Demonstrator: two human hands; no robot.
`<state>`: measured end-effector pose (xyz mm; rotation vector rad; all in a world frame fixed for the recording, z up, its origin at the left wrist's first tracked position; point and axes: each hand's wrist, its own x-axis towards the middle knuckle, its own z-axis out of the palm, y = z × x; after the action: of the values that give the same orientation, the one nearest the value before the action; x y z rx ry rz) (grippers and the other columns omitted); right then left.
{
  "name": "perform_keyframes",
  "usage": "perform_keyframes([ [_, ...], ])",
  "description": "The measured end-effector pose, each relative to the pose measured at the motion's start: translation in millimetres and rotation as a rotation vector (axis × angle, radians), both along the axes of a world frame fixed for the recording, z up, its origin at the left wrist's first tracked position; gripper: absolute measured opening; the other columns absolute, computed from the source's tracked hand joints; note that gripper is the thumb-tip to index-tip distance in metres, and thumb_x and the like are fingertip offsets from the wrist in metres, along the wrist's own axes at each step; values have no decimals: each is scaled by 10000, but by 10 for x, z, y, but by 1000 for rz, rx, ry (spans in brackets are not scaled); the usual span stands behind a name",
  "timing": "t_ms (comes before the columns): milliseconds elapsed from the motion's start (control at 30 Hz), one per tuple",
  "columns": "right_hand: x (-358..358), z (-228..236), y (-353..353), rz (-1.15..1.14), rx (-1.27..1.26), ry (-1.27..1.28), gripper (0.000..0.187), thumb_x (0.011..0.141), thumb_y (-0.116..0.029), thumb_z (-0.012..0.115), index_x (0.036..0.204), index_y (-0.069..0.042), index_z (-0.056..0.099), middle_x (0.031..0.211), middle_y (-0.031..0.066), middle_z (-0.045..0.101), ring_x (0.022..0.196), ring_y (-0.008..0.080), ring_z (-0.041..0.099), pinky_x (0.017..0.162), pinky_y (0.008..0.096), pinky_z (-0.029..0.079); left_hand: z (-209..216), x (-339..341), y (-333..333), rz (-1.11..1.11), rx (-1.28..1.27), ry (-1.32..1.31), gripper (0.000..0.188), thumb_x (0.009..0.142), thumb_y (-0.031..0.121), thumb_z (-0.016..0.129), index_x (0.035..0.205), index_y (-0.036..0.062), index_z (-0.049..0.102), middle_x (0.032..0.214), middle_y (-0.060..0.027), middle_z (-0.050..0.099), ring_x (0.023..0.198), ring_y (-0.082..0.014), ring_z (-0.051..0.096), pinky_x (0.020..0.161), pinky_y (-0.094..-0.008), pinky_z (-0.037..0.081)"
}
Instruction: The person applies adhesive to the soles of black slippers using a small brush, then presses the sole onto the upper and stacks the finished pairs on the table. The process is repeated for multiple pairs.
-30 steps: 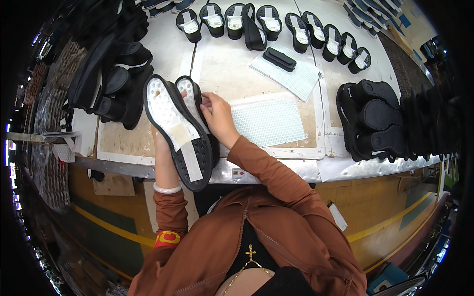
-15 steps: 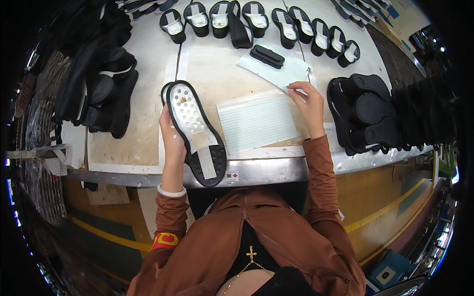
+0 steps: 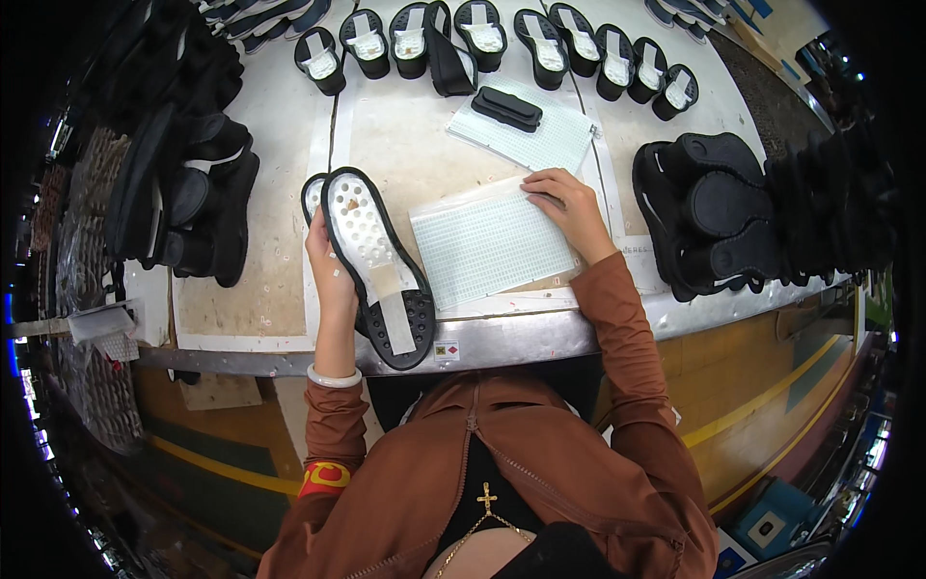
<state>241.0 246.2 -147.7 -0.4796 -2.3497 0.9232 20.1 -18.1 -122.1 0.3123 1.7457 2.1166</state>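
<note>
My left hand (image 3: 331, 275) is closed around a pair of black shoe soles (image 3: 405, 307), held upright over the table's near edge. The front one shows its white, hole-dotted inner face with a pale strip toward the heel. Behind it, the second sole (image 3: 312, 196) is mostly hidden. Tiny white squares cling to my left fingers. My right hand (image 3: 571, 210) rests at the upper right corner of a pale sheet of small stickers (image 3: 487, 246), its fingers bent and pinched together. Whatever lies between those fingertips is too small to make out.
Beyond lies another sticker sheet (image 3: 555, 143), with a black oblong block (image 3: 507, 108) on it. Several black heeled soles (image 3: 482, 37) line the table's back. Stacks of black soles stand at left (image 3: 227, 207) and right (image 3: 709, 217). A metal edge (image 3: 526, 338) borders the table.
My right hand has moved left and slightly nearer, from beside the far sheet onto the near sheet's corner. My left hand keeps hold of the soles. The whole view has shifted slightly.
</note>
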Motion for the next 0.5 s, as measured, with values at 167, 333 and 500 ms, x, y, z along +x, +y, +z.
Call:
perform_keyframes([
  [167, 51, 36, 65, -39, -172, -17, 157, 925, -28, 711, 1070, -13, 769, 1135, 92, 741, 1001, 222, 725, 878, 334, 584, 88, 53, 8, 1, 1, -72, 418, 992, -25, 529, 1409, -43, 519, 1230, -102, 666, 1060, -138, 678, 915, -278, 575],
  [333, 36, 71, 14, -23, -193, -16, 157, 916, -25, 720, 1065, -16, 768, 1102, 84, 732, 1009, 220, 717, 855, 337, 587, 93, 62, 18, 9, -8, -68, 410, 999, -20, 522, 1408, -44, 517, 1224, -99, 669, 1060, -143, 682, 922, -283, 578],
  [500, -18, -2, -80, -58, -9, -14, 148, 872, -29, 758, 1018, -5, 760, 1079, 89, 719, 1023, 250, 683, 888, 346, 568, -30, 18, -23, 14, -20, -71, 417, 1022, 2, 494, 1437, -38, 483, 1284, -117, 645, 1124, -170, 668, 964, -305, 568],
])
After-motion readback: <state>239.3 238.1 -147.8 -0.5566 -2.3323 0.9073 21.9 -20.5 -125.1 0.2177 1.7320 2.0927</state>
